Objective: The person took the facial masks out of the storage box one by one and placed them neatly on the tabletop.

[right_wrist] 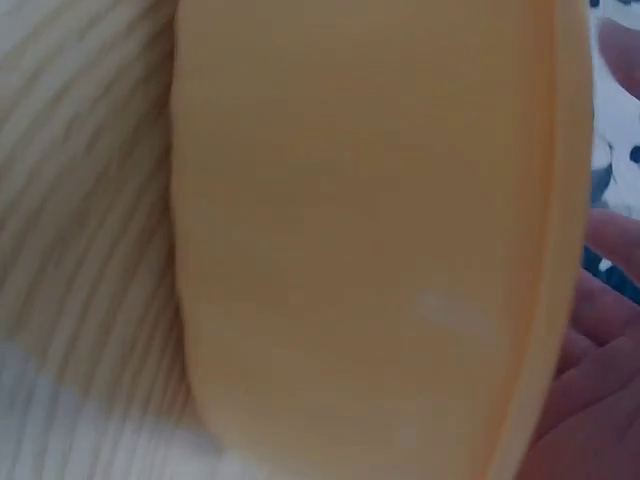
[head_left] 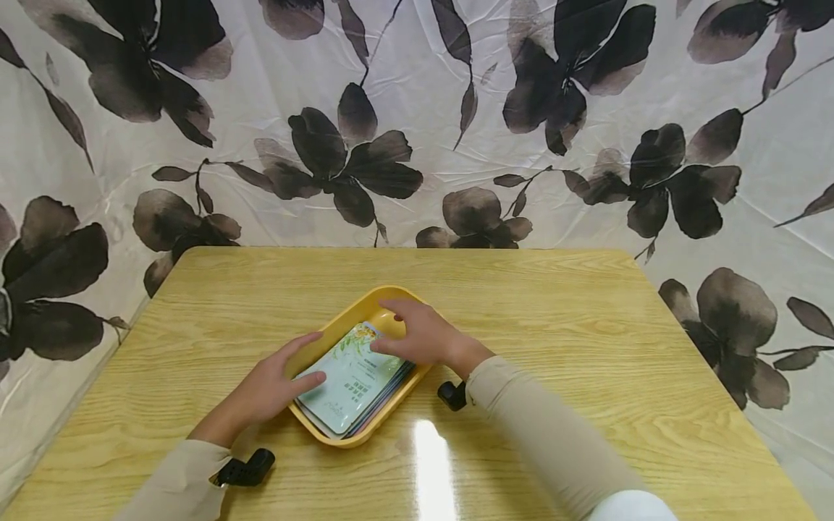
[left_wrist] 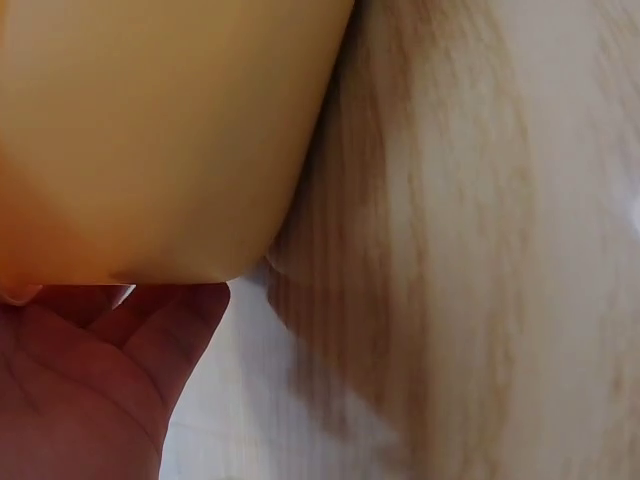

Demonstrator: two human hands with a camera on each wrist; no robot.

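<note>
A yellow plastic tub (head_left: 366, 437) stands aslant on the table, with a stack of flat sachets (head_left: 345, 391) lying in it. The top sachet is pale green, with printed leaves, yellow flowers and small lettering. At the tub's left side is my left hand (head_left: 274, 383), thumb over the sachets and fingers stretched along the rim. My right hand (head_left: 423, 333) reaches in over the right rim, fingers spread, its thumb above the stack's upper right end. Both wrist views show mostly the tub's outer wall (right_wrist: 350, 220), which hides part of each hand's fingers.
The wooden table (head_left: 554, 311) has a bright light reflection near its front. Behind it hangs a white cloth (head_left: 443, 94) printed with dark flowers. A black wrist device (head_left: 247, 469) sits at the left wrist, another (head_left: 452, 395) at the right.
</note>
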